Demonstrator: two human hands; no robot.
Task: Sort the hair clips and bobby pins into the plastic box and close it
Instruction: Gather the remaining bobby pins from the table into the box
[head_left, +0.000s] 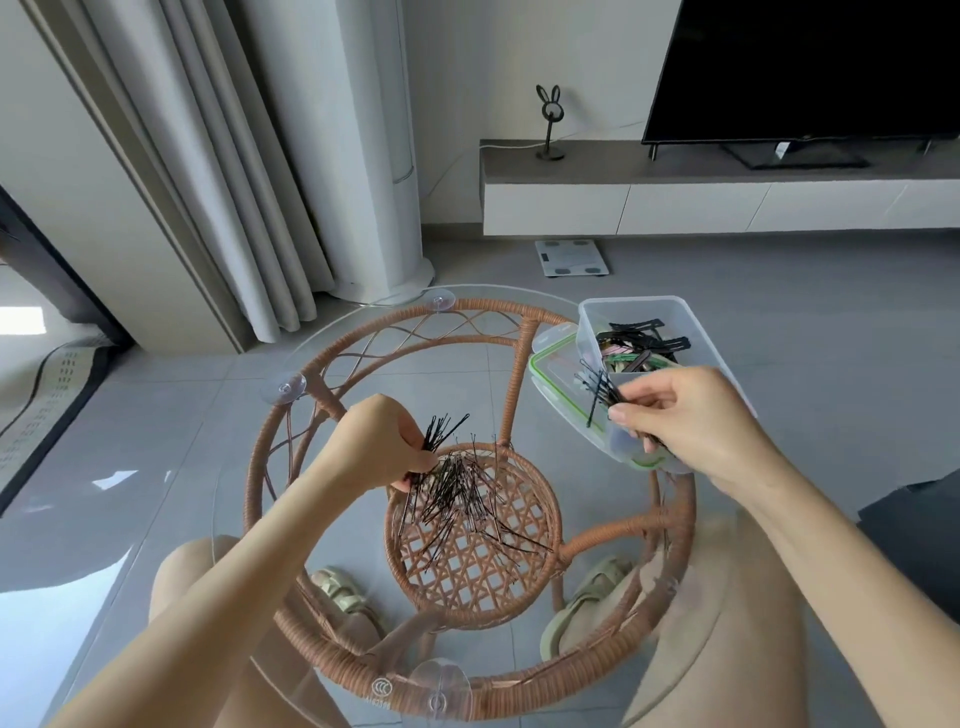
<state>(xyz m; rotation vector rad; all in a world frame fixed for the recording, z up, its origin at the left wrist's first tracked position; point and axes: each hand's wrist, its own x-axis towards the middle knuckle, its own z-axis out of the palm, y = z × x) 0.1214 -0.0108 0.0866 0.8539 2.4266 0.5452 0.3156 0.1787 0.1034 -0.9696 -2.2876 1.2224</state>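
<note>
Two bunches of bobby pins (462, 493) pinched, one in the left grip (382, 441) over the loose heap at mid bench (613, 499), the other in the right grip (691, 415) above the near end of the open plastic box (592, 332), hair clips (644, 338) at its far end.

Nothing reads clearly; the wicker table rim (524, 693) bears a round logo (382, 687) with illegible lettering.

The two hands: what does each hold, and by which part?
Left hand pinches a bunch of thin black metal bobby pins by the lower ends; right hand pinches a second bunch by one end.
</note>
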